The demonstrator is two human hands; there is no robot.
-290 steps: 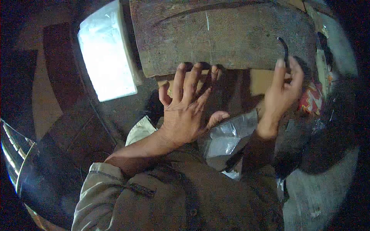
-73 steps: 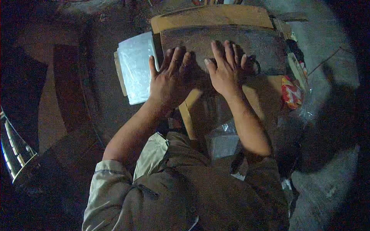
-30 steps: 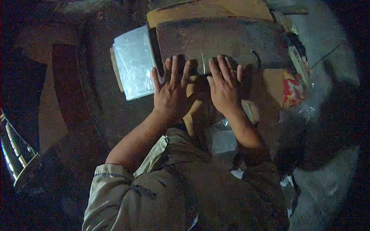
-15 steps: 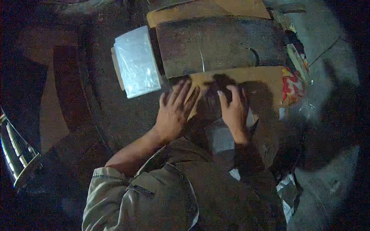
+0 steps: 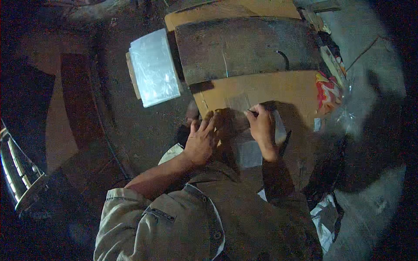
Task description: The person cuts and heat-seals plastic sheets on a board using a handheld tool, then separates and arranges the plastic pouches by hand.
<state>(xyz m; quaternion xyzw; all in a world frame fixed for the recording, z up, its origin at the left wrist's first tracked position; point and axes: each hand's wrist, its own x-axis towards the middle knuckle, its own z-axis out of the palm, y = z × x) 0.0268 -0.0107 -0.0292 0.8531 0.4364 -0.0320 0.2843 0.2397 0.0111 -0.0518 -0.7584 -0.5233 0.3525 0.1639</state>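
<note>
Fingers apart, my left hand (image 5: 202, 139) rests at the near left edge of the yellow-brown board (image 5: 278, 87), holding nothing I can see. My right hand (image 5: 262, 130) is closed in a pinch at the corner of a thin clear plastic piece (image 5: 239, 105) lying on the board. Beyond both hands lies a dark, worn slab (image 5: 252, 48) with a thin pale line and a curved black strip (image 5: 283, 58) on it. Nearer my body, a greyish clear sheet (image 5: 251, 154) lies beside my right wrist.
A stack of shiny clear plastic sheets (image 5: 155, 67) lies left of the slab. At the board's right end is a red, white and yellow packet (image 5: 328, 93). A crumpled white bag (image 5: 324, 219) is at the lower right, and a curved lit object (image 5: 21, 174) stands at the far left.
Both hands have come off the dark slab toward my body. My right hand has closed into a pinch at the clear plastic, and more of the board shows.
</note>
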